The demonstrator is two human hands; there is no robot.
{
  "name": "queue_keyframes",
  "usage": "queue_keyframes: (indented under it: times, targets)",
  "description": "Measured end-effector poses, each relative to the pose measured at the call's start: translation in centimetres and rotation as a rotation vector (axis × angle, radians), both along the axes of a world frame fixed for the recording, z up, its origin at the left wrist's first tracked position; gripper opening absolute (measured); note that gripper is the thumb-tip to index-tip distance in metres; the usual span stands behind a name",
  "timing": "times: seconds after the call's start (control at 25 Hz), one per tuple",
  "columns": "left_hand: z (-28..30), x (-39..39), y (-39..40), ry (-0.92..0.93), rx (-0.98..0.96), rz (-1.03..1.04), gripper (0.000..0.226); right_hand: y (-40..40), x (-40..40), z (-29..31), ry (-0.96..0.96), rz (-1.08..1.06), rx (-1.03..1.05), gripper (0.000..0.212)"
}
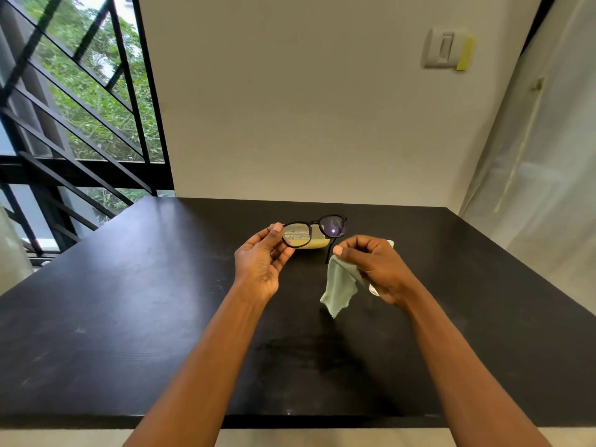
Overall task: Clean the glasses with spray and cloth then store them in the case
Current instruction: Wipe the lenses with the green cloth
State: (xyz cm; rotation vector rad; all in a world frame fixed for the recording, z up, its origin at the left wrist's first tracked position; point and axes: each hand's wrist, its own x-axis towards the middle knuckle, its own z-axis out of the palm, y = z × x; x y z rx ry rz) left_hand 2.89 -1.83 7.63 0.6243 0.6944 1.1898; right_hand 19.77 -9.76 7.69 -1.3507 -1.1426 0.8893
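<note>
Matte black and faintly scuffed, the surface (129, 317) fills the lower view, backed by a plain cream wall (306, 108); a window with dark slanted bars (80, 101) and green foliage stands off to its left, and a pale translucent curtain (548, 156) hangs to its right, both cut off by the frame edges.

Above the surface's far middle the left hand (263, 262) holds the glasses (314, 232) — thin round black frames — with its grip pinching the outer edge of one lens rim between thumb and curled fingers. The lens nearer that hand looks clear; the other shows a purple glint and a bright spot of reflection. One temple arm hangs down beside the right hand, while the other is hidden behind the left hand.

Just behind the glasses, resting on the surface, lies a yellow-green case (317, 242), seen partly through the lens and mostly covered by the frames; whether it lies open or closed is hard to make out.

The right hand (371, 267) has its grip pinching a soft, pale green cloth (340, 287), which droops in loose folds toward the surface. A small whitish object (374, 290) shows at either side of that hand — mostly hidden, too little visible to identify.
</note>
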Motion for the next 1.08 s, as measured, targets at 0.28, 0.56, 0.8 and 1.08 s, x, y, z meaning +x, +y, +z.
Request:
queue_keyframes:
  times: [0.28, 0.56, 0.8, 1.08]
  targets:
    - [-0.2, 0.6, -0.3, -0.014, -0.004, -0.019, 0.013, 2.4, -2.6, 1.7, -0.102, -0.241, 0.298, 0.02]
    - [-0.6, 0.9, -0.3, -0.052, 0.017, -0.041, 0.007, 3.9, -6.5, -0.7, -0.702, -0.519, 0.529, 0.017]
    - [-0.8, 0.4, 0.2, -0.046, 0.078, -0.033, 0.006, 3.5, -7.4, -4.2, -0.997, -0.449, 0.73, 0.032]
    - [-1.9, 0.2, 0.0, 0.028, 0.144, -0.07, 0.009, 4.1, -6.1, -4.7, -0.944, -0.604, 0.693, 0.031]
